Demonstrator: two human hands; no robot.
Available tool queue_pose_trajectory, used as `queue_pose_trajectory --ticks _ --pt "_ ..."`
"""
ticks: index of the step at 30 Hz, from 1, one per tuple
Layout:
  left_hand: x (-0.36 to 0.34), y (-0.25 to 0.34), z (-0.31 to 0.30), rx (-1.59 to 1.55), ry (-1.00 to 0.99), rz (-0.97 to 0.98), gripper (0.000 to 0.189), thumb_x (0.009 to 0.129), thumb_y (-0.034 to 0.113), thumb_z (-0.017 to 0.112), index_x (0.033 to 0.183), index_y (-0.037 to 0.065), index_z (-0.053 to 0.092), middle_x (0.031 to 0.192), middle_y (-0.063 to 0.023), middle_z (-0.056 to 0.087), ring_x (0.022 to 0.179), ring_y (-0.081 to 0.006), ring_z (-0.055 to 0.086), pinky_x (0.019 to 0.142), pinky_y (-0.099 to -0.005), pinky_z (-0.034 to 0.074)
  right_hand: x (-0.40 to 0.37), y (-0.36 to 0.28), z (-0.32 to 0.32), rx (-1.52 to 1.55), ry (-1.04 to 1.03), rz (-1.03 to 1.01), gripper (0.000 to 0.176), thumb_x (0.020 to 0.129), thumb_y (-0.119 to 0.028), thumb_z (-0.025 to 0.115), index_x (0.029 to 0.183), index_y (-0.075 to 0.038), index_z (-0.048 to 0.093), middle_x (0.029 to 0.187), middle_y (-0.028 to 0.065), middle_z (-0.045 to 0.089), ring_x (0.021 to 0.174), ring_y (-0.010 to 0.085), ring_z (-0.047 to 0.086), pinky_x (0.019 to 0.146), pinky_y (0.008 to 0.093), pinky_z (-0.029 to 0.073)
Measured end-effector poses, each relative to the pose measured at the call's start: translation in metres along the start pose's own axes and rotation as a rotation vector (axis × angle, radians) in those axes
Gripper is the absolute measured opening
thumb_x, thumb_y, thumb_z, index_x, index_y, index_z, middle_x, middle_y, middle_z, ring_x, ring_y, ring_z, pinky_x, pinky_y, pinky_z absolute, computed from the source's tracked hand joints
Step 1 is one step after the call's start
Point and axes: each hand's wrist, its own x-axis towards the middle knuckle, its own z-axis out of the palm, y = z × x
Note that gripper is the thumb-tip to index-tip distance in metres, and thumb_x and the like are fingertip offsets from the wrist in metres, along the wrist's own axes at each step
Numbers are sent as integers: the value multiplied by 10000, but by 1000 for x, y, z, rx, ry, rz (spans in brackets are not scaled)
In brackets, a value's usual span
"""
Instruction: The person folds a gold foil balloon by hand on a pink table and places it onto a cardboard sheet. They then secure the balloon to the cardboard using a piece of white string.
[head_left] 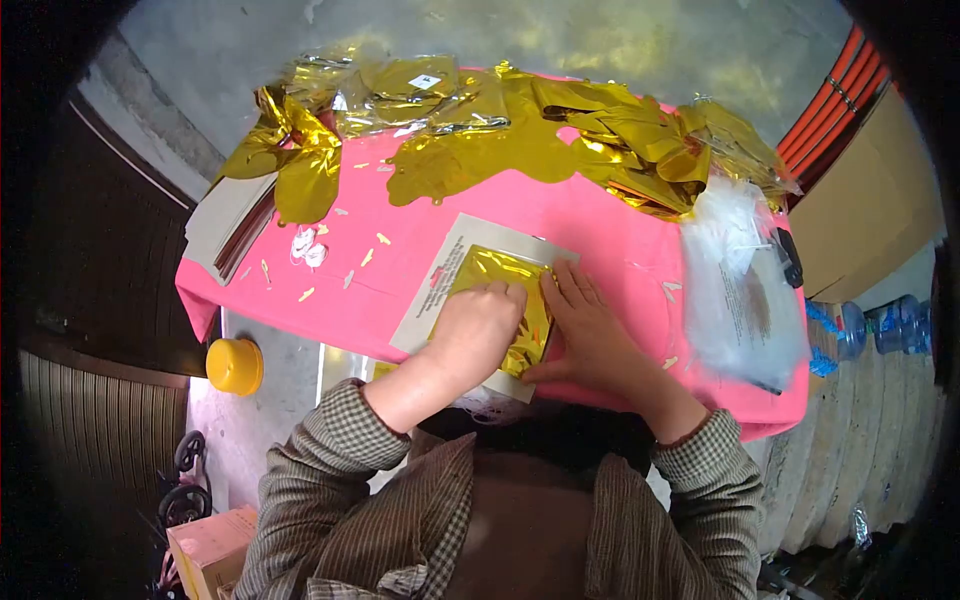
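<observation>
A folded gold foil sheet (497, 268) lies on a pale printed card (446, 287) at the near edge of the pink-covered table. My left hand (482, 325) is closed and pressed down on the foil; whatever its curled fingers may hold is hidden. Along the right edge of foil and card rests my right hand (587, 335), its thumb spread away from the other fingers. Beyond the card, a large gold foil piece (480, 165) spreads over the cloth. Small pale scraps (367, 257) and a white string bundle (308, 247) lie to the left.
The pink table (640, 270) bears a stack of cards (228, 222) at left, crumpled gold foil (650, 140) and packaged foil (415, 90) at the back, and clear plastic bags (735, 300) at right. A yellow tub (234, 366) stands below left, a cardboard box (880, 205) at far right.
</observation>
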Motion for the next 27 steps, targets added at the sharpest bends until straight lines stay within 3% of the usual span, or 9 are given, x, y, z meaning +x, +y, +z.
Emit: queue_pose_trajectory --ticks 8,13,16,18,27 --pt "2 2 2 20 4 6 128 703 70 598 809 24 543 764 -148 625 725 -294 643 627 -375 529 16 3 21 -47 74 -49 1198 574 -605 775 1393 87 242 1458 334 192 1386 462 156 1141 506 148" --pt "-1 -3 6 -25 18 -41 132 752 98 615 800 24 518 759 -154 588 711 -331 618 610 -413 507 21 -4 16 -27 38 -12 1206 576 -594 776 1408 80 222 1472 331 169 1398 447 134 1145 497 132" --pt "-2 1 5 26 17 -53 107 744 83 579 821 24 535 779 -151 631 741 -287 651 629 -375 533 20 -4 15 8 21 13 1221 576 -574 785 1429 67 192 1486 325 149 1409 432 116 1147 488 124" --pt "-3 0 9 -11 42 -70 118 752 95 595 813 24 524 770 -157 610 729 -311 635 620 -393 519 20 -4 15 27 26 15 1230 571 -563 792 1435 60 178 1487 323 148 1411 427 116 1148 485 123" --pt "-9 -1 19 -59 144 -12 96 758 84 572 788 35 495 739 -138 545 687 -323 579 593 -415 477 18 1 25 -64 121 -58 1248 562 -652 752 1402 97 214 1451 329 222 1387 437 179 1140 496 142"
